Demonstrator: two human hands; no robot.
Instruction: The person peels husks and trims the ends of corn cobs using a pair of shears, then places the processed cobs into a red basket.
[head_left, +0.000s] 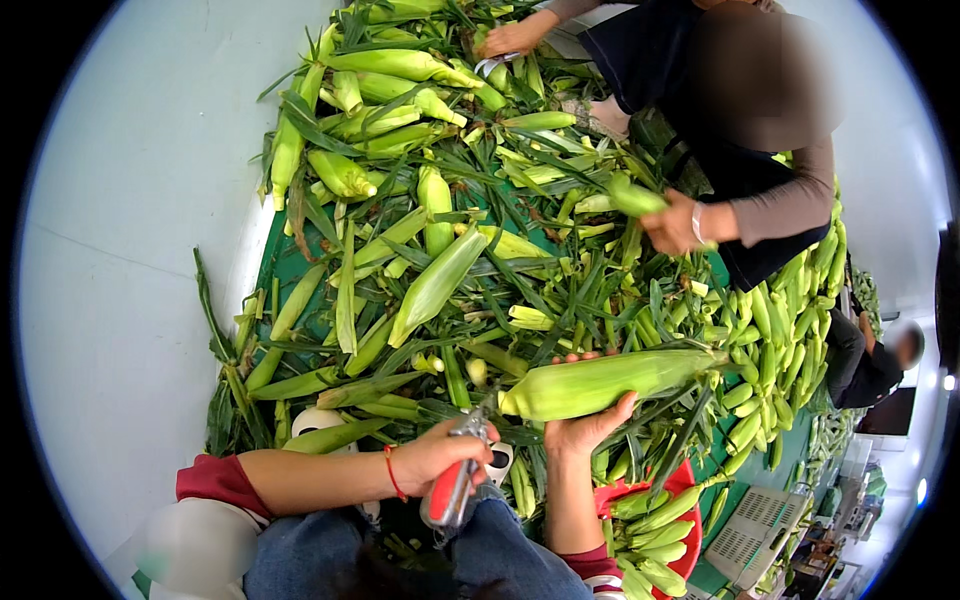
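Observation:
My left hand (450, 454), with a red cord at the wrist, holds pruning shears (454, 487) with red-and-metal handles. Their blades point towards the pale stem end of a large corn ear in its green husk (600, 386). Whether the blades touch the stem cannot be told. My right hand (585, 427) supports this ear from below, its thumb on the near side and fingertips showing beyond the far side. Cut husk leaves (547, 300) and more unhusked ears (439, 285) lie in a thick layer on the green floor around both hands.
A co-worker (750, 172) sits at the upper right, one hand holding an ear. A heap of corn ears (780, 330) lies beside them. Near my right arm stand a red tub (694, 525) holding ears and a pale slotted crate (754, 532). A pale wall (150, 225) borders the left.

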